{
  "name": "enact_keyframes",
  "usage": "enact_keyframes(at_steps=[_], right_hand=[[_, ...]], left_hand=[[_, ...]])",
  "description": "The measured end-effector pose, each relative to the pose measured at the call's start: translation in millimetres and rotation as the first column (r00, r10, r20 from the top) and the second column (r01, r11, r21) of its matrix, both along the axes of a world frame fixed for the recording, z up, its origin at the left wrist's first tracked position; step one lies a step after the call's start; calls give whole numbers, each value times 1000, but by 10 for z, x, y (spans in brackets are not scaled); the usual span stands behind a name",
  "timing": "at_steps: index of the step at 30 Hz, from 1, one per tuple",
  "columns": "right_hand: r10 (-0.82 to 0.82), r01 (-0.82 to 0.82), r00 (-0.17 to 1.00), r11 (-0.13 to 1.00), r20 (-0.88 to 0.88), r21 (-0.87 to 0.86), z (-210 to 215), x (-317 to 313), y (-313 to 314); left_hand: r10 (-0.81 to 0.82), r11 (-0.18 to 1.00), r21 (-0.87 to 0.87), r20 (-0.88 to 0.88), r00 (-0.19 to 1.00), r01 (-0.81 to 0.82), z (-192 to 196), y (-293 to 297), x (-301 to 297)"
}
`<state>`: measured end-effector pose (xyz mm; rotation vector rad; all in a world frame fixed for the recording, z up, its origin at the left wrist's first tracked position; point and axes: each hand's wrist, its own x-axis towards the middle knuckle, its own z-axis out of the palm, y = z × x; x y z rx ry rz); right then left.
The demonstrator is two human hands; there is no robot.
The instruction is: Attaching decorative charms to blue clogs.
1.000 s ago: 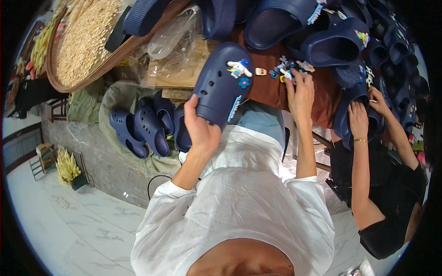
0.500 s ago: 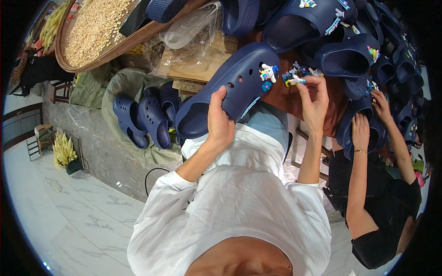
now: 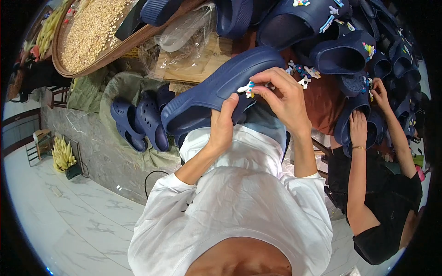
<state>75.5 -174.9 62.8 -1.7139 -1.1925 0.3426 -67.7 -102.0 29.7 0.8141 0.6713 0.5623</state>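
Left hand (image 3: 224, 126) grips the navy clog (image 3: 216, 92) from beneath, tilting it up at chest height, so the right hand (image 3: 283, 99) can pinch a small charm (image 3: 247, 89) against its upper.

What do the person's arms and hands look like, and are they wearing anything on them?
Both arms wear long white sleeves of a loose, softly creased top, pushed up so the forearms are bare. The left hand and right hand are bare too: no gloves, and no rings, watch or bracelet that I can see. The fingers are uncovered.
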Motion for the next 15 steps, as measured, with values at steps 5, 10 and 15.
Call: enact_keyframes(at_steps=[5,10,15], right_hand=[[27,-23,996,998,83,-52,43,23,16],[14,-8,993,999,119,-53,34,6,33],[-162,161,987,981,-1,112,-166,-136,65]], left_hand=[[-20,993,113,-3,1000,21,-29,4,-10],[-49,982,182,-27,998,53,-18,37,1],[-24,969,-246,24,999,29,37,213,27]])
